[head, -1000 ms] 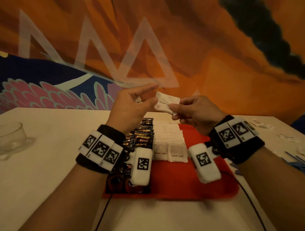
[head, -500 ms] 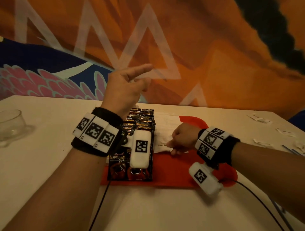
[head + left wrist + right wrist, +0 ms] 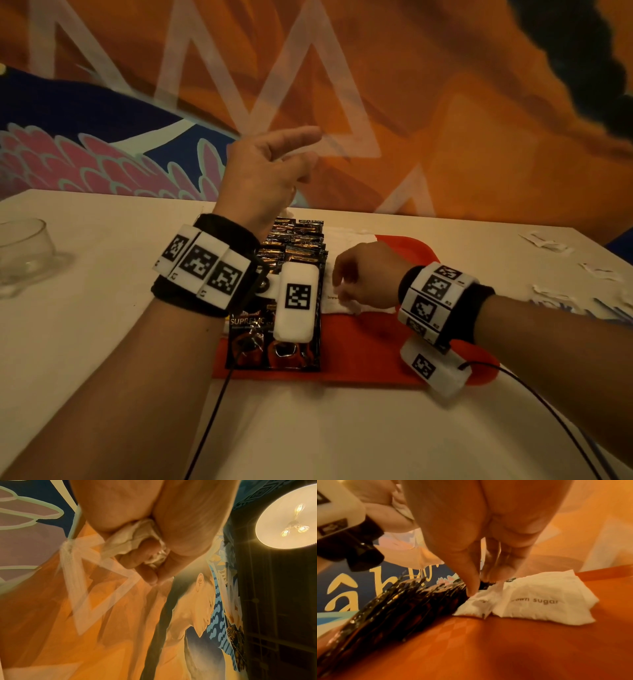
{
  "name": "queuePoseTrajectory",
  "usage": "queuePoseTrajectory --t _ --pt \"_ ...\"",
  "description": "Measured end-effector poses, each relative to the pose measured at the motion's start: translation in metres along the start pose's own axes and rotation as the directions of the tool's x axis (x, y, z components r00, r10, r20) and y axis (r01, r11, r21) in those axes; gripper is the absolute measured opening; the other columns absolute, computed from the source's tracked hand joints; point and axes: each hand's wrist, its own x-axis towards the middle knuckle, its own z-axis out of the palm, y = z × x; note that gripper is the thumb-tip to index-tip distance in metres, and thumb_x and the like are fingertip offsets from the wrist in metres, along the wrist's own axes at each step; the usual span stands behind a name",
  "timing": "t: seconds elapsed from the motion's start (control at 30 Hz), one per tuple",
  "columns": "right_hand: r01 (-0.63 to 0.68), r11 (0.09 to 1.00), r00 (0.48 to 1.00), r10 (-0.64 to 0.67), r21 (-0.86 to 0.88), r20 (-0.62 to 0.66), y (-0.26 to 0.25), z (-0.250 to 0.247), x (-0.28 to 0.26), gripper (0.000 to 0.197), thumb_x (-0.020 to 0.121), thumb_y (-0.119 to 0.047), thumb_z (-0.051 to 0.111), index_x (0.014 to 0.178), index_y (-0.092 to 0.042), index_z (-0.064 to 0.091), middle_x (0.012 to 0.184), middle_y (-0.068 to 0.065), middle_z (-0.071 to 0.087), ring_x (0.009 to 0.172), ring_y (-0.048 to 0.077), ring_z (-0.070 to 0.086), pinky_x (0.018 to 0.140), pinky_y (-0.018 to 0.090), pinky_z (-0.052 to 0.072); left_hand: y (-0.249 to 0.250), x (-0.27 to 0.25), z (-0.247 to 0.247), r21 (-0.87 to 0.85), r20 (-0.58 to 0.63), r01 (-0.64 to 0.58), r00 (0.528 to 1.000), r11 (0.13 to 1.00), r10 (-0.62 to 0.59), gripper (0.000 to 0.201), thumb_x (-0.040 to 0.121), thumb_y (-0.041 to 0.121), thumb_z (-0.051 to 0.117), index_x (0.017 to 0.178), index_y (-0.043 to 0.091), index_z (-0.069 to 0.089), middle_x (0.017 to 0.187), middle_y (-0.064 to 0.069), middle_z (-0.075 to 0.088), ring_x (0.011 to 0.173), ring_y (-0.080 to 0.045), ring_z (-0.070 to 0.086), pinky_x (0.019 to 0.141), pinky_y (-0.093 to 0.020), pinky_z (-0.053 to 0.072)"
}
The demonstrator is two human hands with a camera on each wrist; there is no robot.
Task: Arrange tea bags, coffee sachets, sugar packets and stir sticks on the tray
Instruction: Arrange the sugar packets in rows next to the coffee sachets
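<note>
Pressing sugar packet (image 3: pixel 476 605), right hand (image 3: pixel 366 277), tray (image 3: pixel 370 346)

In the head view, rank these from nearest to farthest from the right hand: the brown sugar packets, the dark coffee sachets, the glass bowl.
1. The brown sugar packets, on the red tray, under the fingers of the right hand.
2. The dark coffee sachets, in a row just to the hand's left on the tray.
3. The glass bowl, far left on the table, off the tray.
</note>
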Motion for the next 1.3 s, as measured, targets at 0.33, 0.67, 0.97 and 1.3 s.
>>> queuePoseTrajectory --t 0.33,0.67,0.97,1.3 --pt "0.060 0.998 0.994 -0.056 -0.035 0.093 -0.001 -0.002 0.001 0.025 0.079 -0.022 0.079 0.102 -0.027 0.073 0.101 -0.008 0.069 0.094 0.011 0.063 0.079 0.027 0.055 -0.003 0.002 0.002 -0.205 0.040 0.101 0.995 0.974 -0.095 0.017 0.103 0.021 0.050 0.097 0.011 0.062 0.078 -0.003 0.055 0.057 -0.009 0.048 0.040 -0.017 0.033" --pt "0.490 0.742 0.801 -0.177 0.457 -0.572 -0.022 -0.070 -0.016 0.004 0.085 -0.022 0.074 0.087 -0.018 0.074 0.079 -0.004 0.072 0.075 0.012 0.068 0.070 0.033 0.059 -0.003 -0.002 0.008 -0.253 0.118 0.157 0.984 0.955 -0.131 0.049 0.104 0.051 0.030 0.106 0.008 0.054 0.071 -0.006 0.056 0.053 -0.016 0.053 0.036 -0.020 0.032" --pt "0.564 0.718 0.754 -0.246 0.408 -0.609 -0.023 -0.059 -0.007 0.029 0.076 -0.015 0.082 0.098 -0.031 0.071 0.091 -0.012 0.067 0.083 0.006 0.065 0.072 0.038 0.058 0.001 -0.008 0.012 -0.063 0.196 0.158 0.970 0.985 -0.143 0.041 0.104 0.044 0.033 0.113 0.008 0.051 0.066 -0.002 0.057 0.041 -0.011 0.050 0.036 -0.018 0.028" --pt "0.563 0.629 0.742 -0.099 0.537 -0.663 -0.012 -0.058 -0.005 0.014 0.087 -0.009 0.070 0.083 -0.021 0.067 0.079 -0.004 0.072 0.071 0.007 0.067 0.063 0.025 0.049 0.005 -0.013 0.016 -0.096 0.268 0.202 0.948 0.975 -0.171 0.064 0.087 0.060 0.041 0.117 0.005 0.054 0.080 -0.006 0.072 0.053 -0.017 0.067 0.034 -0.017 0.024"
